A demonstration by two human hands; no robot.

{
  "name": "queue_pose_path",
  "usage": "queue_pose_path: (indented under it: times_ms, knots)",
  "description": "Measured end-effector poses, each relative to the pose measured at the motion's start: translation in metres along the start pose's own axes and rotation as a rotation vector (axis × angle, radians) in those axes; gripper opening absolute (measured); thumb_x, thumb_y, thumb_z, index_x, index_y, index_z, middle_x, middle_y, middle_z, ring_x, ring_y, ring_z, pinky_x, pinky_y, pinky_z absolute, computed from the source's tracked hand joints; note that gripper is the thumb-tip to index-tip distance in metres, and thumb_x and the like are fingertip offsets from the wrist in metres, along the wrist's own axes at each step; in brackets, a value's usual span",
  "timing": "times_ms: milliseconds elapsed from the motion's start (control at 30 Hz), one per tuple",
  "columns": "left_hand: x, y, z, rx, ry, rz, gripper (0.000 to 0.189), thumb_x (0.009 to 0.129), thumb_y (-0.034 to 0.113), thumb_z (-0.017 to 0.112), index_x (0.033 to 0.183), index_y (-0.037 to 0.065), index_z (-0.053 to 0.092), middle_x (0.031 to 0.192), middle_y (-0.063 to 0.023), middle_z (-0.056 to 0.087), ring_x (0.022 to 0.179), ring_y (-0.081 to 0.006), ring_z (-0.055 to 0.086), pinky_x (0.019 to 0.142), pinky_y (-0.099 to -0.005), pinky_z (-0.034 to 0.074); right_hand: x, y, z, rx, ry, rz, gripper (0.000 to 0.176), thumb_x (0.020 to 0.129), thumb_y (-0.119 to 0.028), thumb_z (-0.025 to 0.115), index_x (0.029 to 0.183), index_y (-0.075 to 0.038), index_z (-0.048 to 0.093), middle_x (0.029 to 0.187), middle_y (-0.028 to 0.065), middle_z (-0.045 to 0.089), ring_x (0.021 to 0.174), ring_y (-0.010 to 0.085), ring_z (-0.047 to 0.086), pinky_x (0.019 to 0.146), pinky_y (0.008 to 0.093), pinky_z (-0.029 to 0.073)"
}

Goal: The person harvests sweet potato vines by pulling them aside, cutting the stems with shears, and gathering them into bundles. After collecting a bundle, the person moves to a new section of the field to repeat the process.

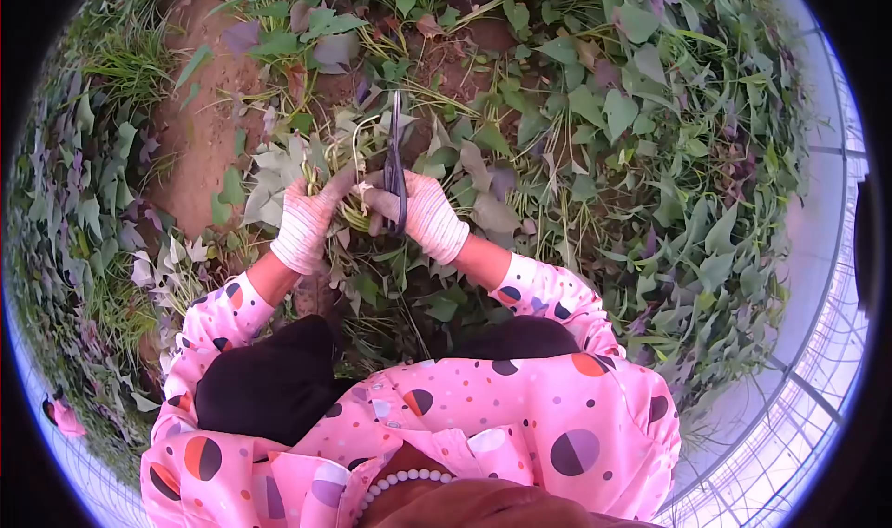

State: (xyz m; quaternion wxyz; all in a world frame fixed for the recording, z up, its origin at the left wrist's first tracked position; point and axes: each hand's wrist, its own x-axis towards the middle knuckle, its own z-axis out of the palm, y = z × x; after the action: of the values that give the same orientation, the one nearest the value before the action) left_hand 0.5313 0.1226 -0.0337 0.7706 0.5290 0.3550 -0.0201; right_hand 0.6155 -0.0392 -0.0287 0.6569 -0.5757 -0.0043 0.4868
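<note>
Both of my hands wear pale gloves with darker, soiled fingers and meet in front of me. My left hand (317, 210) is closed round a bundle of cut vines (351, 214) with leaves spreading up and to the left. A light-coloured tie (357, 147) loops over the bundle between the hands. My right hand (415, 203) has dark-handled scissors (395, 161) hooked on it, blades pointing away from me. The fingers of that hand pinch at the tie, beside the left fingertips.
Leafy vines (621, 110) cover the ground on both sides. Bare reddish soil (200, 110) shows at the upper left. A translucent sheet wall with a metal frame (808, 361) curves along the right. Another person (65, 418) in pink is at the far lower left.
</note>
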Motion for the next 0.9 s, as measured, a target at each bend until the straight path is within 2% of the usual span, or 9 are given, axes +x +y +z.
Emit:
queue_pose_path:
  times_ms: [100,167,233,267,367,533,633,767,900]
  knots:
    - [-0.001,0.022,-0.022,-0.096,0.088,0.085,0.041,0.089,0.033,0.064,0.112,0.000,0.059,0.101,-0.0085,0.067,0.086,-0.0170,0.064,0.080,-0.0310,0.051,0.024,-0.022,-0.032,-0.035,0.012,-0.098,0.033,0.092,-0.029,0.059,0.104,0.002,0.061,0.091,0.0106,0.069,0.058,0.0105,0.060,0.057,0.0217,0.046]
    - [-0.006,0.051,-0.031,-0.117,0.138,0.093,0.035,0.090,0.034,0.060,0.103,0.001,0.060,0.089,-0.0082,0.066,0.085,-0.0178,0.065,0.077,-0.0309,0.052,0.075,-0.020,-0.105,-0.315,0.103,-0.211,0.049,0.092,-0.046,0.056,0.103,0.001,0.061,0.083,0.0080,0.068,0.053,0.0082,0.054,0.050,0.0199,0.042]
    - [0.004,0.048,-0.059,-0.116,0.163,0.179,0.029,0.091,0.032,0.057,0.092,0.003,0.059,0.076,-0.0058,0.061,0.074,-0.0156,0.063,0.069,-0.0295,0.051,0.091,-0.049,-0.163,-0.350,0.324,-0.013,0.065,0.082,-0.064,0.059,0.096,-0.001,0.061,0.072,0.0070,0.065,0.050,0.0112,0.056,0.042,0.0237,0.037]
    - [0.004,0.053,-0.064,-0.127,0.131,0.169,0.021,0.091,0.028,0.060,0.086,0.007,0.056,0.067,0.0003,0.050,0.061,-0.0139,0.053,0.062,-0.0285,0.047,0.102,-0.053,-0.194,-0.399,0.421,0.093,0.068,0.080,-0.069,0.057,0.092,-0.003,0.063,0.070,0.0073,0.065,0.047,0.0120,0.054,0.041,0.0253,0.037]
    - [0.004,0.064,-0.053,0.018,0.138,0.092,0.019,0.090,0.025,0.061,0.087,0.007,0.057,0.064,0.0011,0.049,0.055,-0.0120,0.048,0.056,-0.0263,0.044,0.118,-0.052,-0.255,-0.392,0.544,0.354,0.076,0.074,-0.078,0.054,0.090,-0.004,0.066,0.067,0.0077,0.065,0.044,0.0134,0.054,0.037,0.0271,0.035]
    - [0.016,0.044,-0.036,0.162,0.069,0.023,0.026,0.082,0.021,0.070,0.098,0.002,0.064,0.074,0.0000,0.061,0.060,-0.0074,0.052,0.058,-0.0231,0.043,0.124,-0.044,-0.279,-0.395,0.436,0.354,0.081,0.070,-0.081,0.054,0.088,-0.003,0.066,0.067,0.0069,0.066,0.044,0.0113,0.055,0.037,0.0256,0.031]
    - [0.024,0.039,-0.026,0.305,-0.070,0.057,0.023,0.083,0.019,0.070,0.094,-0.001,0.065,0.073,-0.0005,0.062,0.062,-0.0065,0.055,0.058,-0.0233,0.044,0.131,-0.053,-0.283,-0.410,0.381,0.411,0.080,0.070,-0.082,0.053,0.088,-0.005,0.066,0.066,0.0047,0.066,0.044,0.0100,0.053,0.039,0.0250,0.030]
    - [0.025,0.037,-0.004,0.289,-0.075,-0.009,0.023,0.083,0.021,0.071,0.089,-0.001,0.066,0.071,-0.0005,0.061,0.062,-0.0063,0.054,0.057,-0.0237,0.044,0.148,-0.059,-0.282,-0.496,0.497,0.423,0.072,0.078,-0.076,0.051,0.087,-0.006,0.066,0.062,0.0011,0.062,0.045,0.0082,0.051,0.039,0.0237,0.031]
    - [0.033,0.025,-0.002,0.378,-0.128,-0.021,0.026,0.082,0.024,0.072,0.090,0.000,0.066,0.073,-0.0009,0.062,0.063,-0.0074,0.054,0.058,-0.0244,0.044,0.162,-0.042,-0.285,-0.496,0.614,0.288,0.068,0.081,-0.073,0.049,0.083,-0.008,0.067,0.055,0.0000,0.057,0.039,0.0101,0.046,0.037,0.0259,0.031]
